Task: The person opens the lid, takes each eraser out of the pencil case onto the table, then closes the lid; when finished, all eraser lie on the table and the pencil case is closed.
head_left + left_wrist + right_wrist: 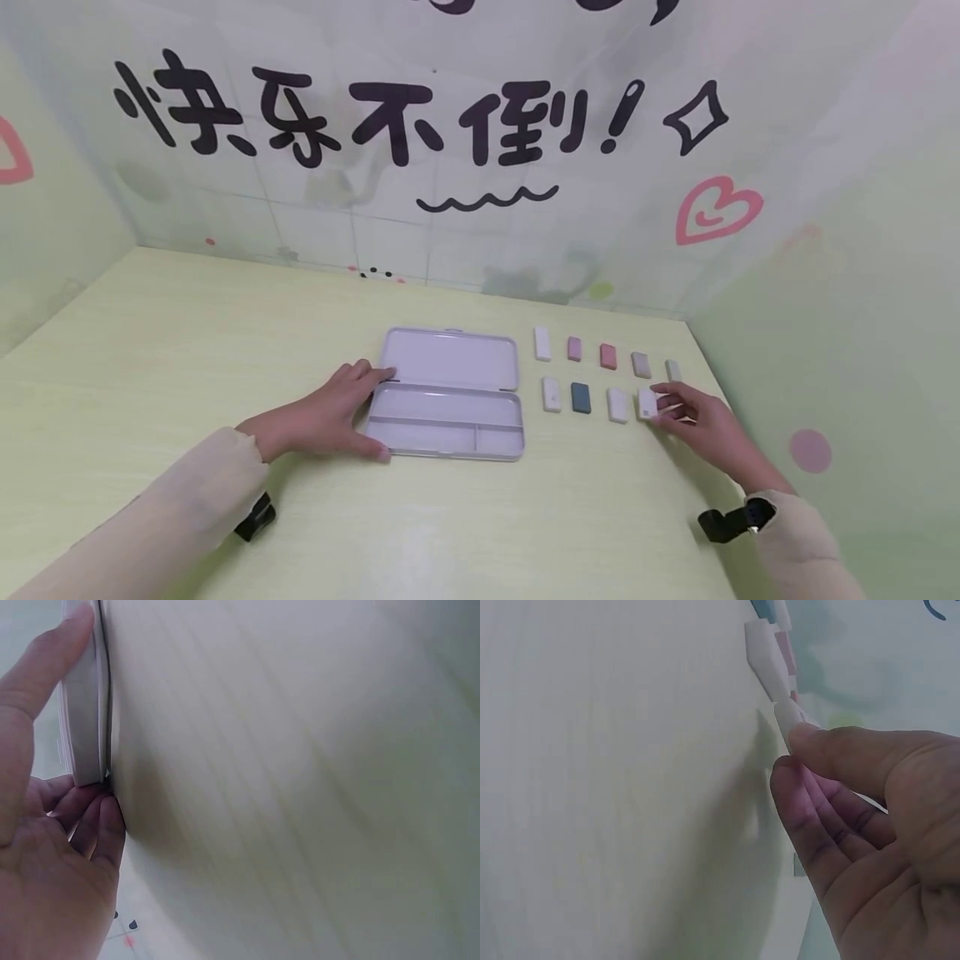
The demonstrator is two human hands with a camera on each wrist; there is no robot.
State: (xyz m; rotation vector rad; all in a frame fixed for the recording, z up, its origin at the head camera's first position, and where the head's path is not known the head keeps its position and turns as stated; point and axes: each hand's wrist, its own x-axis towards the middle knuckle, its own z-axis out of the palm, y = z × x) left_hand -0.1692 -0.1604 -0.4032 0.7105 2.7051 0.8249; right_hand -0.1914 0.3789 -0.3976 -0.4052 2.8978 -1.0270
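An open pale lilac pencil case (427, 423) lies on the table, its lid folded back and its tray split into compartments. My left hand (330, 414) grips the case's left side, with the thumb at the front corner and the fingers near the hinge. In the left wrist view, the thumb and curled fingers touch the side wall of the case (84, 712). My right hand (701, 421) pinches a small white block (646, 405) between thumb and fingers at the right end of the front row. The right wrist view has this white block (786, 720) at the fingertips.
Small blocks stand in two rows right of the case: white (542, 343), pink (573, 348), red (607, 357), grey (641, 364) and grey-green (672, 370) behind; white (551, 394), dark teal (581, 397) and white (617, 405) in front. Printed walls border the table.
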